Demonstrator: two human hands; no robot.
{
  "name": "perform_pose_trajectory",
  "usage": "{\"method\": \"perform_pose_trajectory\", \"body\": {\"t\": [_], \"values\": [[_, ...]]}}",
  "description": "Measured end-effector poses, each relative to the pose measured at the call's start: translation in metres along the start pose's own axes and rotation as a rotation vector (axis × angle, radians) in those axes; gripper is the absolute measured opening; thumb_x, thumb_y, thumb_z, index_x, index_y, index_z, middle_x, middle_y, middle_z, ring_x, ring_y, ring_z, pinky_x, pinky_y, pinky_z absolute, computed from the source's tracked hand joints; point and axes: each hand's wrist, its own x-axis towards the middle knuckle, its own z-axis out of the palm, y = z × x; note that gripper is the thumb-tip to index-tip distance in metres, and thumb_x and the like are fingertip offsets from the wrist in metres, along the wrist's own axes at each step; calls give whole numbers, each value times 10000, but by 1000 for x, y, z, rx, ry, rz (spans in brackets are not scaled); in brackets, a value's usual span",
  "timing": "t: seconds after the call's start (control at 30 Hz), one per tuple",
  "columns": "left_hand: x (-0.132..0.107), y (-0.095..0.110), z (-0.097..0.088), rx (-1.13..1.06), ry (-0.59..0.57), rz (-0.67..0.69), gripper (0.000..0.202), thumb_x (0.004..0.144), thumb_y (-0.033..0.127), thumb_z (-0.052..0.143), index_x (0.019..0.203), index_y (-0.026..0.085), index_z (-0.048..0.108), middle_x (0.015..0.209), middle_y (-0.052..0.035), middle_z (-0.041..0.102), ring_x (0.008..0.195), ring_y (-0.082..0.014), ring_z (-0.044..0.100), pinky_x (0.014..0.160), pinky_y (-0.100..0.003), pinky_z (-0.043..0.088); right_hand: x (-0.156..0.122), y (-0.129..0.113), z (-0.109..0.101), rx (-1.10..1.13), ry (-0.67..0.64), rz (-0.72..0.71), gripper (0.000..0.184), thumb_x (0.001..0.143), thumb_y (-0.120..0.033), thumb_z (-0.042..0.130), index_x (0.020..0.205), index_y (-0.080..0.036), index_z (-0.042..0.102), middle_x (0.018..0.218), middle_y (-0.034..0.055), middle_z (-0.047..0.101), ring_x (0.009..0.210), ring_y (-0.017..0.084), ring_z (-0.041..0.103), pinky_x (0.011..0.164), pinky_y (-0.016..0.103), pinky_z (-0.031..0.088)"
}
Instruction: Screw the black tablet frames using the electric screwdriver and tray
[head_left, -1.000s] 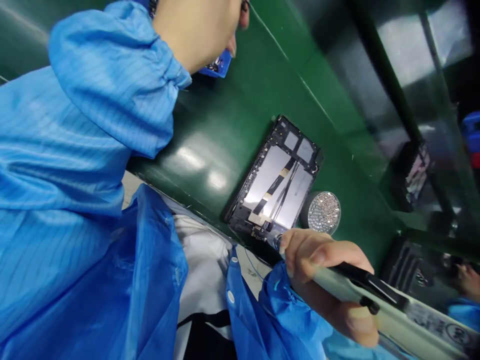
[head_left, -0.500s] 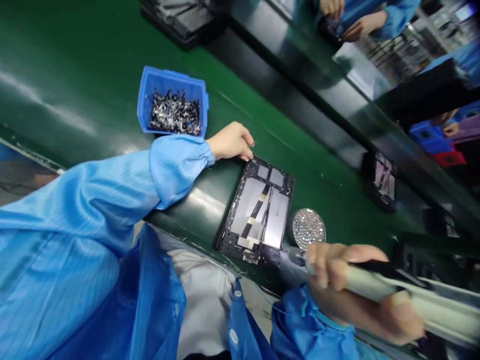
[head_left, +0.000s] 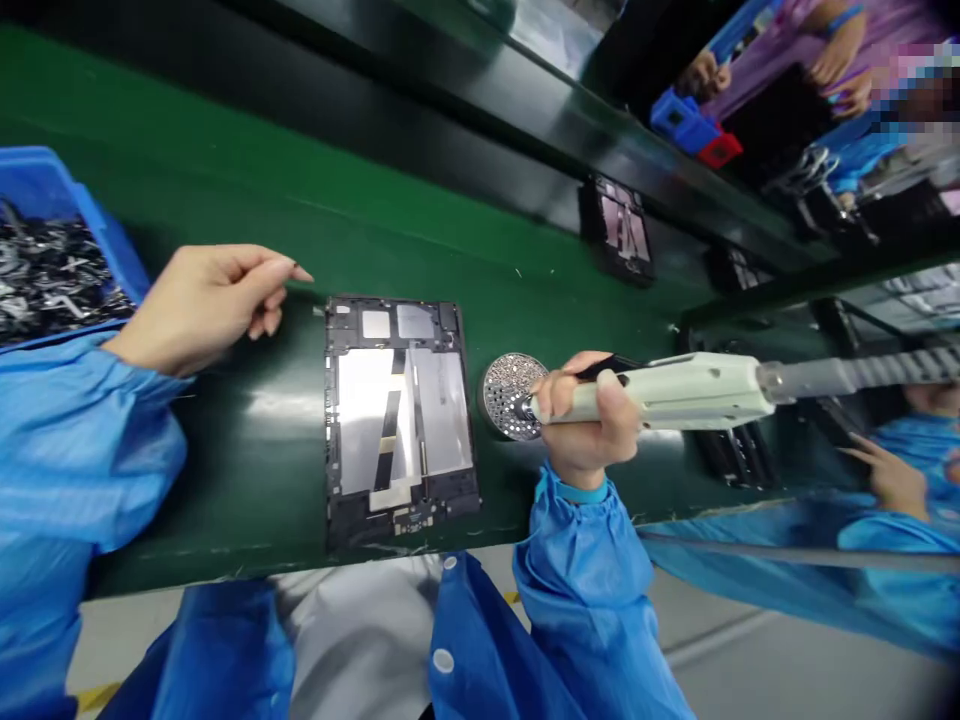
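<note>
An opened tablet frame point(head_left: 397, 415) lies on the green belt point(head_left: 300, 220), its silver shields and flat cables showing. My left hand point(head_left: 202, 305) hovers just left of the frame's top corner, fingers loosely curled and pinched together; what they hold, if anything, is too small to see. My right hand point(head_left: 585, 420) grips a pale electric screwdriver point(head_left: 675, 390), whose tip points into a round dish of screws point(head_left: 510, 395) right of the frame.
A blue bin of small metal parts point(head_left: 52, 260) stands at the far left. More tablet frames point(head_left: 621, 225) lie further along the belt. Other people's hands and blue sleeves point(head_left: 892, 480) work at the right and beyond the far rail.
The view has swung left and levelled. My left hand has drawn back from the frame's top edge to its left. My right hand has brought the screwdriver tip up to the screw dish.
</note>
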Motion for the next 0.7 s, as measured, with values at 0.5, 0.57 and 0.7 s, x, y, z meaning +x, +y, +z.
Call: {"method": "perform_pose_trajectory", "body": {"t": [0.5, 0.57, 0.7], "values": [[5, -14, 4, -32, -32, 36, 223, 972, 306, 473, 1123, 157, 540, 935, -43, 688, 930, -91, 615, 599, -284, 311, 1, 12, 2, -34, -20, -28, 201, 815, -405, 565, 805, -219, 639, 423, -82, 406, 343, 100, 395, 447, 293, 440], [2, -11, 5, -34, -18, 27, 207, 981, 303, 472, 1117, 160, 535, 966, -38, 702, 883, -75, 606, 591, -266, 300, 0, 10, 3, -12, -5, -15, 201, 799, -393, 566, 792, -204, 634, 416, -79, 405, 340, 96, 390, 438, 287, 429], [2, -9, 7, -90, 68, 43, 131, 948, 208, 539, 1067, 155, 525, 944, 11, 712, 612, -45, 489, 533, -218, 283, -2, 9, 3, 5, 2, 21, 193, 752, -372, 590, 737, -181, 612, 405, -68, 418, 348, 98, 412, 428, 279, 411]]}}
